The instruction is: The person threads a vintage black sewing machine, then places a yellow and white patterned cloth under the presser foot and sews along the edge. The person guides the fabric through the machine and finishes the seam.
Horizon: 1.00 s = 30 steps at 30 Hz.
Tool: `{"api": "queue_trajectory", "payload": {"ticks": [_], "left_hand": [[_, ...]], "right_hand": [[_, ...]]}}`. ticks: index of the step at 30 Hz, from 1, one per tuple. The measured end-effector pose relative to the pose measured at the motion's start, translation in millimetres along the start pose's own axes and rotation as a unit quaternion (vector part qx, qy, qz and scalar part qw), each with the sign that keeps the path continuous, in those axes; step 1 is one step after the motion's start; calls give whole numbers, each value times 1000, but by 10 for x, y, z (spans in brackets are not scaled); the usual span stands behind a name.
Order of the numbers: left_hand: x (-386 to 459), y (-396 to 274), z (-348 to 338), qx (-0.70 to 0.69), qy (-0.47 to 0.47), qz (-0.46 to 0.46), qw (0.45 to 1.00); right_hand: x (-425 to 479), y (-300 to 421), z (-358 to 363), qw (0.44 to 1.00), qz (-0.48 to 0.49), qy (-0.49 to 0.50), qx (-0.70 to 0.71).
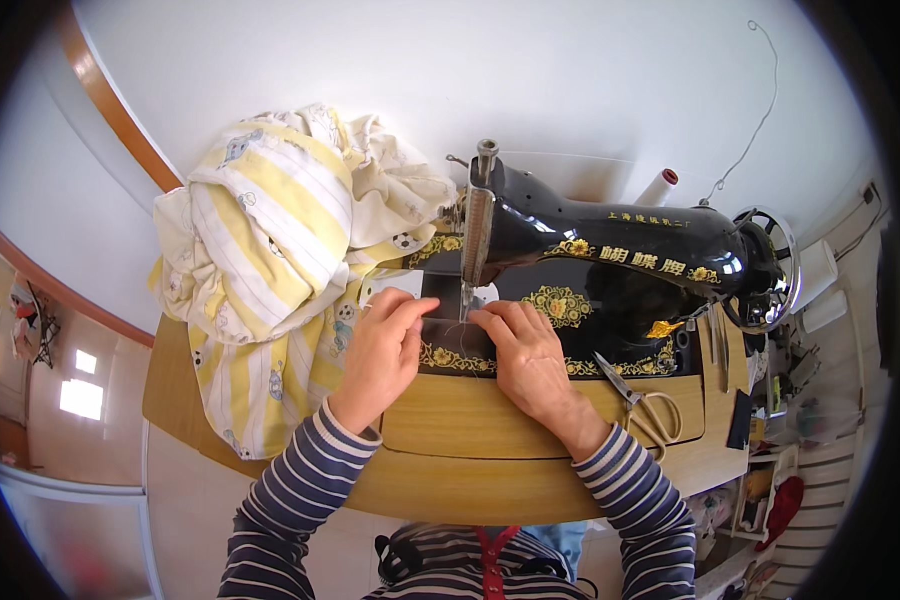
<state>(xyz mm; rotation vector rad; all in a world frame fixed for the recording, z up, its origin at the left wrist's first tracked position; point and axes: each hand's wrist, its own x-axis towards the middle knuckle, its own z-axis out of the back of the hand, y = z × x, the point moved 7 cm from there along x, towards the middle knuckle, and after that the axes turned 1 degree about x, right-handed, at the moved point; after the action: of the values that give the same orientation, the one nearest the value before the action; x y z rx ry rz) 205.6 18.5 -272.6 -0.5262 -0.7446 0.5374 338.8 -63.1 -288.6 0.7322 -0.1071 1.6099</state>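
Observation:
Before me stands a black sewing machine point(607, 225) with gold floral decoration. My left hand point(390, 337) is just left of its needle area, index finger stretched toward the needle. Close on the right of the presser foot point(466, 296) is my right hand point(525, 349), its thumb and index finger close together. A loose thread point(461, 334) hangs near the foot, between the hands; whether the fingers hold it is too small to tell. Yellow and white striped fabric point(270, 232) lies bunched left of the machine, partly behind my left hand.
Scissors point(645, 412) with pale handles lie on the wooden sewing table point(465, 416), right of my right wrist. A thread cone point(658, 187) stands behind the machine, whose handwheel point(766, 270) is at the right. A wall rises behind. Shelves with items stand at the far right.

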Motion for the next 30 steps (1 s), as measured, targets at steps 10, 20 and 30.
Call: {"api": "queue_trajectory", "payload": {"ticks": [10,20,30], "left_hand": [[-113,-140,-249,223,93,-93,966],[-131,-195,-279,208,111,-98,967],[-133,-137,-279,148,138,-66,977]], "right_hand": [[3,74,-2,999,22,0,-33],[-21,-21,24,999,-6,-5,44],[0,-40,-6,989,-9,-18,149]]}}
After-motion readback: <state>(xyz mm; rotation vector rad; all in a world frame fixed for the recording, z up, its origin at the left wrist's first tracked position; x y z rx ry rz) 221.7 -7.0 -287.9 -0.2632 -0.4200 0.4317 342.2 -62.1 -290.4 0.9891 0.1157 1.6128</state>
